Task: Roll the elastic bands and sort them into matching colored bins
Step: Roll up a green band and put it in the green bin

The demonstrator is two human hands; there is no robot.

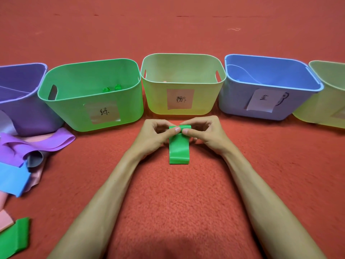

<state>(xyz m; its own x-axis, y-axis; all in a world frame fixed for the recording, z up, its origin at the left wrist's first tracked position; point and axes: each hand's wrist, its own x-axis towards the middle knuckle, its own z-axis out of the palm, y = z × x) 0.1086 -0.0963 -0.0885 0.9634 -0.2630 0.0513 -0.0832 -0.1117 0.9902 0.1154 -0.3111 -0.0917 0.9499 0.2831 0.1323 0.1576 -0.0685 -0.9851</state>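
Green band (pixel 179 152) is laid mid-carpet (pixel 177 212), just in front of the yellow bin (pixel 203 98). Its far end (partly rolled) is pinched by left hand (pixel 155 136) and right hand (pixel 205 132), thumbs on top. Two green rolls (pixel 106 89) are seen inside the green bin (pixel 71 113).

- I see bright, even, soft light over the whole red carpet (pixel 186 193), and the colours come through strongly saturated.
- Shadows are faint and soft-edged. The one dark patch lies on the carpet at the bottom centre.
- A pale sheen runs across the green band (pixel 179 152).
- The wide lens bows the scene: the purple bin (pixel 28 113) and the far-right yellow-green bin (pixel 326 109) lean outward.
- Centre detail is sharp, while the left and right edges look smeared and soft.
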